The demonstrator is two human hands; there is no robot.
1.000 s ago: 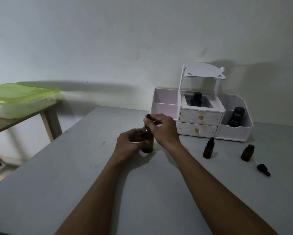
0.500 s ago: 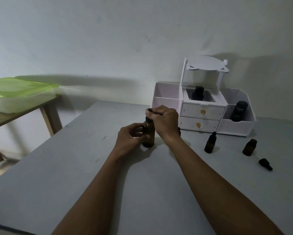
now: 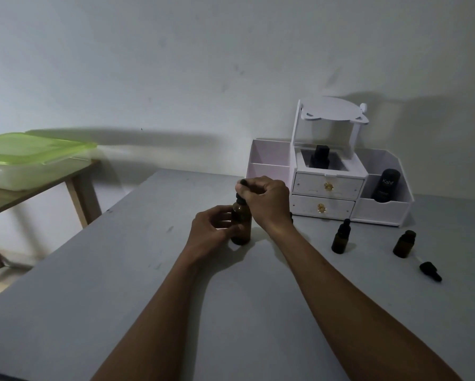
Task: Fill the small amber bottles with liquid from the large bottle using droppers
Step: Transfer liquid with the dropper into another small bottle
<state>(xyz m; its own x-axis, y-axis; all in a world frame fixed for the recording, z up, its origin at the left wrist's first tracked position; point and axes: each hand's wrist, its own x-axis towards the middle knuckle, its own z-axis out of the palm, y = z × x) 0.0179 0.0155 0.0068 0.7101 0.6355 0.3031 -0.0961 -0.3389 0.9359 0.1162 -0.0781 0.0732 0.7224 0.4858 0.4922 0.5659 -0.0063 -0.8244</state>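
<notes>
R hand [image 3: 269, 200] is closed over the black dropper top [image 3: 242, 183] of the large amber bottle [image 3: 241, 225], fingers pinched on the rubber bulb, which pokes out at the thumb side. L hand [image 3: 213, 229] wraps the bottle's body from the left, fingers & thumb clamped on the glass; bottle stands upright on the grey table [image 3: 93, 284], base on the surface.

Right of the grip, well apart: a small amber bottle w/ dropper cap on [image 3: 340, 237], upright. Further right, a small amber bottle w/o cap [image 3: 404, 243], also upright. Just past & nearer than that one, a loose black dropper [image 3: 430, 271] lies on its side on the table.

Behind the grip, towards the wall: white organiser [image 3: 327, 185] w/ two drawers & side compartments. A dark bottle [image 3: 320, 158] sits in its middle top tray; a black container [image 3: 384, 188] w/ pale lettering stands in the right compartment.

Far left of the grip, off the table: green-lidded plastic box [image 3: 30, 158] on a wooden side table [image 3: 77, 196].
</notes>
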